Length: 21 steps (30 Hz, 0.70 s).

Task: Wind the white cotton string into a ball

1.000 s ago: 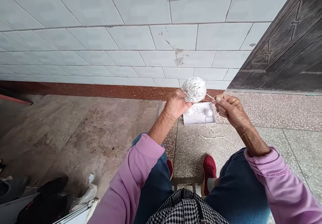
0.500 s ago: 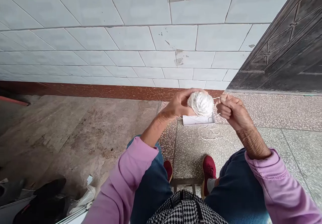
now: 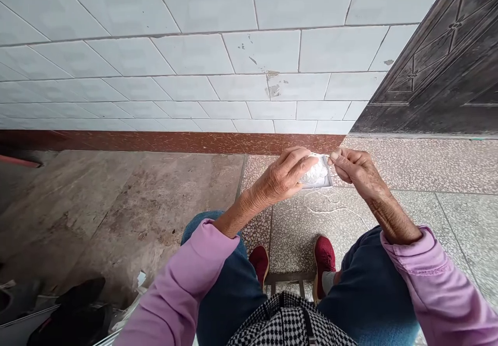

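Over box (image 3: 324, 185), left hand (image 3: 287, 176) around yarn ball (image 3: 316, 174), right hand (image 3: 357, 172) pinching strand (image 3: 329, 161)

Loose yarn (image 3: 319, 212) lies on the floor (image 3: 295, 232) before the box (image 3: 321, 185).

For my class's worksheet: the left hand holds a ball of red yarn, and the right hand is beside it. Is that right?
Not quite: the yarn ball in the left hand is white, not red, as the head view shows; the right hand is beside it.

white yarn ball (image 3: 316, 173) partly hidden behind left hand (image 3: 287, 174), box (image 3: 330, 180) partly covered, dark door (image 3: 439, 76) cropped right
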Motion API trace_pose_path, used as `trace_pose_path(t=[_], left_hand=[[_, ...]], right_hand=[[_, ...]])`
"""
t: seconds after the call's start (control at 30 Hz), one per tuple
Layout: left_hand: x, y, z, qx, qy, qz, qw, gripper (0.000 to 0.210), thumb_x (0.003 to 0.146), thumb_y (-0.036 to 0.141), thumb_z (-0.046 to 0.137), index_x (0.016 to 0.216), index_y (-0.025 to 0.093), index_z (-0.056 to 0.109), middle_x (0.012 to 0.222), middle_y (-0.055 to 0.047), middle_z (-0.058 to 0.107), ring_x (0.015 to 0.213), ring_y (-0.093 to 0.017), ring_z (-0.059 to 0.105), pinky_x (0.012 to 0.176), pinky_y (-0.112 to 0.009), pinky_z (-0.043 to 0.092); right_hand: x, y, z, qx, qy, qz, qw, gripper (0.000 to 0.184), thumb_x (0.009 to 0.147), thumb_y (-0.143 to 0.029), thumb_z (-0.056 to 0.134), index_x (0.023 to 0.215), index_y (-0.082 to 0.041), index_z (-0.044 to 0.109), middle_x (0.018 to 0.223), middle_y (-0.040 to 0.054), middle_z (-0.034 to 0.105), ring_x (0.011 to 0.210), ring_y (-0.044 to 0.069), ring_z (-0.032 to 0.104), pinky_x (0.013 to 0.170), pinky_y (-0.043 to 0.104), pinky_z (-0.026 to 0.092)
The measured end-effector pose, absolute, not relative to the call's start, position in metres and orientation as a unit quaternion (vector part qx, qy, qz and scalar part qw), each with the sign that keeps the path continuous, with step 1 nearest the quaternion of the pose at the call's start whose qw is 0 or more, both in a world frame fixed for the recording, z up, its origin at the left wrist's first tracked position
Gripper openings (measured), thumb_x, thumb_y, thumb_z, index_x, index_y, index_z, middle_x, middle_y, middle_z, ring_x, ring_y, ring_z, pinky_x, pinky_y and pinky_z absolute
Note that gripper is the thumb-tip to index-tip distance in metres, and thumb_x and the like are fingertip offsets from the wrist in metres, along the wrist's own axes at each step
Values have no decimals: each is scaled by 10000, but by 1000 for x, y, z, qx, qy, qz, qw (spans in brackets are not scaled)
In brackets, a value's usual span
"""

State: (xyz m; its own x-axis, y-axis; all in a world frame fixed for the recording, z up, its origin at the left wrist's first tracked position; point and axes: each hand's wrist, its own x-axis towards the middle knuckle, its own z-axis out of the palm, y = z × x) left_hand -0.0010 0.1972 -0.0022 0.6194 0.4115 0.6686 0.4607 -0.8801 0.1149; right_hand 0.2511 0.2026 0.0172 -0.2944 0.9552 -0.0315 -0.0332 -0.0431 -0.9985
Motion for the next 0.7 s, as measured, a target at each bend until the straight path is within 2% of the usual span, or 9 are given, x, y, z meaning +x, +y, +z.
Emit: trace_pose_path(t=[0.17, 0.27, 0.37, 0.5, 0.6, 0.67, 0.7], left_hand=[[-7, 198, -8, -910, -236, -335, 62, 671, 895, -35, 586, 1528, 162, 479, 1396, -159, 630, 1380, -334, 638, 1148, -547, 625], [-11, 195, -6, -919, -222, -321, 61, 668, 873, -37, 608, 1504, 150, 487, 1368, -158, 633, 1338, -335, 658, 1113, -537, 646], [-9, 169, -2, -919, -219, -327, -20, 721, 844, -47, 619, 1514, 180, 484, 1370, -144, 639, 1319, -320, 670, 1090, -529, 655], [7, 106, -8, -900, -174, -334, -217, 771, 823, -20, 642, 1543, 221, 507, 1391, -133, 653, 1300, -288, 688, 1092, -487, 650], [23, 69, -25, -868, -178, -308, -347, 803, 776, 21, 700, 1530, 260, 561, 1404, -121, 653, 1292, -288, 695, 1122, -500, 630], [32, 58, -38, -846, -204, -303, -390, 813, 734, 34, 726, 1502, 268, 599, 1393, -117, 655, 1290, -302, 691, 1136, -532, 615], [35, 56, -43, -838, -214, -308, -397, 808, 719, 39, 732, 1486, 261, 612, 1382, -119, 658, 1287, -310, 690, 1136, -545, 611]], right_hand=[[251, 215, 4, -434, -560, 609, 356, 624, 858, -822, 798, 771, -222, 653, 497, -98, 300, 462, 69, 186, 459, 258, 107], [274, 209, 4, -467, -563, 610, 305, 652, 822, -839, 817, 727, -217, 647, 505, -93, 291, 464, 63, 187, 459, 258, 107], [325, 174, 17, -536, -545, 579, 284, 642, 774, -820, 874, 714, -213, 673, 542, -67, 329, 479, 66, 230, 470, 261, 122], [392, 109, 34, -599, -537, 534, 259, 639, 798, -807, 866, 666, -223, 643, 569, -26, 379, 477, 83, 284, 462, 279, 154], [410, 77, 20, -623, -574, 482, 224, 693, 858, -854, 765, 613, -229, 593, 544, -4, 442, 472, 113, 374, 454, 295, 281], [403, 64, 1, -655, -605, 397, 218, 674, 881, -877, 701, 666, -238, 672, 620, 51, 619, 549, 182, 553, 541, 350, 470], [394, 57, -9, -667, -621, 342, 231, 649, 910, -863, 668, 748, -239, 738, 742, 95, 728, 658, 239, 662, 648, 409, 561]])
